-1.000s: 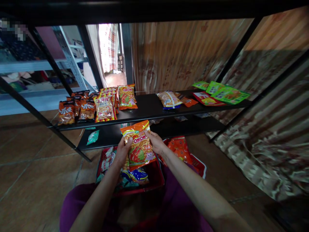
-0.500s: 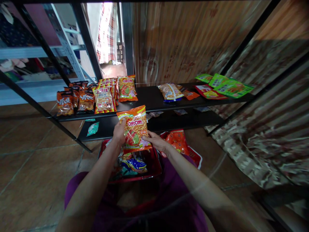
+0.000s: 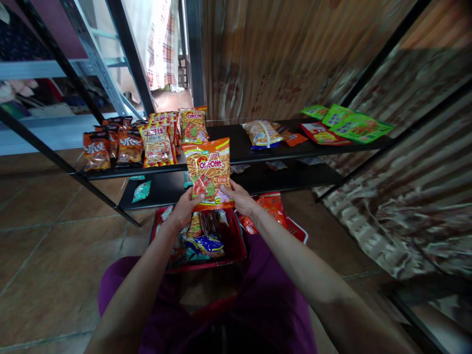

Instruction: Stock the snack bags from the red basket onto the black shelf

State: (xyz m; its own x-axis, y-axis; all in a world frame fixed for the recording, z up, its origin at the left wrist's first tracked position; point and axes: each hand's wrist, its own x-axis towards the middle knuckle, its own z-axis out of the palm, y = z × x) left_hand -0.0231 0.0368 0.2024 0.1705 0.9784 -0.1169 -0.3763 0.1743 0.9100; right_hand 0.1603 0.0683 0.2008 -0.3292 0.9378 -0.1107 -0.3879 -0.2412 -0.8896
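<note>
The left hand [image 3: 184, 209] and right hand [image 3: 241, 199] pinch the lower sides of the orange packet [image 3: 209, 169], labelled 咪咪 and 虾味, above the red basket [image 3: 236, 236]. On the upper shelf [image 3: 228, 130], toward the left end, the yellow-red packets [image 3: 157, 147] read 上好佳; a second 咪咪 packet [image 3: 193, 125] stands to their right. The green packets [image 3: 363, 128], lettering illegible, lie near the right rear corner.

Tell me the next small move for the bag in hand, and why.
I'd raise the orange snack bag slightly and ease it toward its lookalike on the upper shelf: left hand and right hand grip its lower part, and both bags stand upright, printed fronts facing the viewer.
</note>
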